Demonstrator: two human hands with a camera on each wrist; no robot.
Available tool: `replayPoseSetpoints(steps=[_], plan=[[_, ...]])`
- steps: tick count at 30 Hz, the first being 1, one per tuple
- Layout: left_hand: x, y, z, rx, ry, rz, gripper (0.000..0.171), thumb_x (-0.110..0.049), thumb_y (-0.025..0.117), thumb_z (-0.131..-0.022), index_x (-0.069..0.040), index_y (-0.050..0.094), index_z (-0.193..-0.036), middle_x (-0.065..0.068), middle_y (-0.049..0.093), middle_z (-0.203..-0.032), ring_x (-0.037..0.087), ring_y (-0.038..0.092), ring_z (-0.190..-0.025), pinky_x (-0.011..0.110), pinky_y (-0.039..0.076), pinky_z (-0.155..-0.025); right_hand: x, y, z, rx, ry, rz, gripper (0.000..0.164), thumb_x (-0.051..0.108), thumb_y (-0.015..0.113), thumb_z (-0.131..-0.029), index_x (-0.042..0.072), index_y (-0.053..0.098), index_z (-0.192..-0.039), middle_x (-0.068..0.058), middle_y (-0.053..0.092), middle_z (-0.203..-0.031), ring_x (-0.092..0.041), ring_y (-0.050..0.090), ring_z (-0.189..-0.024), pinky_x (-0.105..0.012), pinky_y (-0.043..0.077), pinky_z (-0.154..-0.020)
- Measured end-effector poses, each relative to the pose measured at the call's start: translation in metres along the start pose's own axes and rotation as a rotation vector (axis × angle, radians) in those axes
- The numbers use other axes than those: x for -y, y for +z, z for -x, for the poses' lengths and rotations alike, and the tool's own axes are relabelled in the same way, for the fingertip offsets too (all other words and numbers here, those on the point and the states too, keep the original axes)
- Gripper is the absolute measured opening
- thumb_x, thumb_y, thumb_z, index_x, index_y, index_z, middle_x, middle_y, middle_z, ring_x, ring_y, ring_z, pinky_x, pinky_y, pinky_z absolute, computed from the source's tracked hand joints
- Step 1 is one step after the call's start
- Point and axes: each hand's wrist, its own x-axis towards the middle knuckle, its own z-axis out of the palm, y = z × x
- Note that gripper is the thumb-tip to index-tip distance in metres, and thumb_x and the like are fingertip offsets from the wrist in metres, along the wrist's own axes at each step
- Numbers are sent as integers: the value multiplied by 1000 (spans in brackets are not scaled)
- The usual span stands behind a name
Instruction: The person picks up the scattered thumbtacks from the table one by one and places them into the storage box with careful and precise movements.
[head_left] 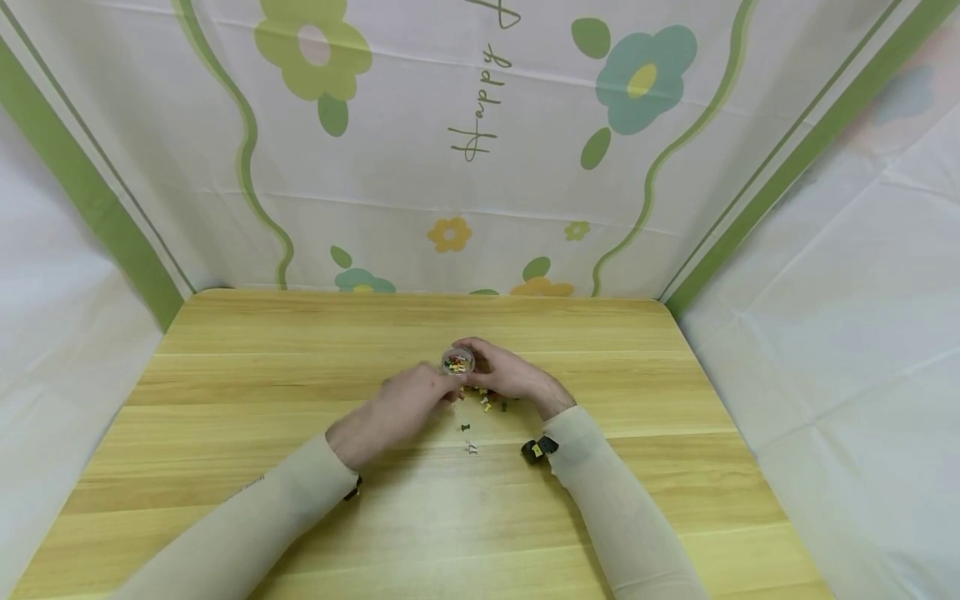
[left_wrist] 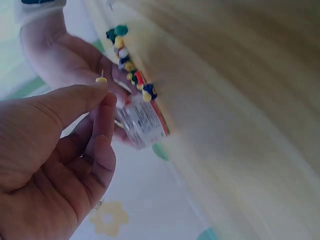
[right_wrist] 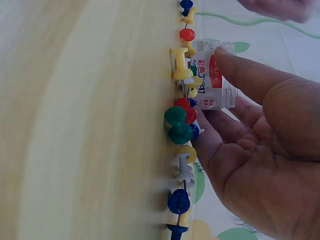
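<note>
one yellow plastic push pin is pinched in our left hand; our right hand grips the clear, round plastic jar beside it. we're probably mid-filling; next calls for clearing its rim.

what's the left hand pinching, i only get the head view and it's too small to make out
Observer: The left wrist view shows it: the left hand pinches a yellow push pin with its needle showing.
Operator: ok and is there any print i can't read from up here
Observer: Yes, in the right wrist view the clear jar held by the right hand bears a white label with a red patch.
</note>
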Motion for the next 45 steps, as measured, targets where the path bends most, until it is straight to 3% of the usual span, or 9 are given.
replayPoseSetpoints(steps=[7,14,20,23,34,45], plan=[[12,-9,-8,-101,-25,60,10,-11,77,-93,-14,74,-101,-4,69,-95,15,66,-93,28,57,-80,1,0,-1,3,27,-5,67,27,67,-101,15,38,-159,-4,54,-147,-17,53,-133,-37,43,-111],[23,-10,-23,-99,-122,100,9,-11,74,-95,-15,76,-103,-4,70,-95,14,64,-90,30,57,-79,1,0,-1,-13,28,14,62,26,68,-100,20,42,-156,-1,53,-150,-17,50,-136,-37,41,-113],[29,-8,-36,-135,-191,120,4,-14,72,-97,-12,75,-100,-2,73,-90,11,64,-78,27,56,-68,1,1,-1,-12,-8,-15,61,20,68,-100,16,42,-155,-4,54,-148,-20,51,-136,-38,41,-113],[32,-7,-41,-149,-210,106,6,-14,75,-95,-13,77,-101,-2,73,-91,12,65,-78,28,57,-69,2,0,-1,-8,-15,-15,60,18,67,-101,15,42,-155,-7,53,-150,-23,50,-137,-40,41,-114],[34,-4,-49,-119,-211,58,9,-13,78,-92,-11,79,-101,3,77,-98,18,71,-88,34,59,-80,1,0,-1,-6,-22,-20,60,17,67,-101,17,42,-156,-9,51,-152,-24,49,-138,-41,41,-113],[35,-1,-54,-138,-195,47,10,-16,76,-94,-10,79,-102,2,76,-96,17,70,-87,32,59,-76,1,0,-1,-1,-24,-26,63,19,67,-102,15,39,-158,-6,52,-151,-20,51,-135,-40,42,-112]])
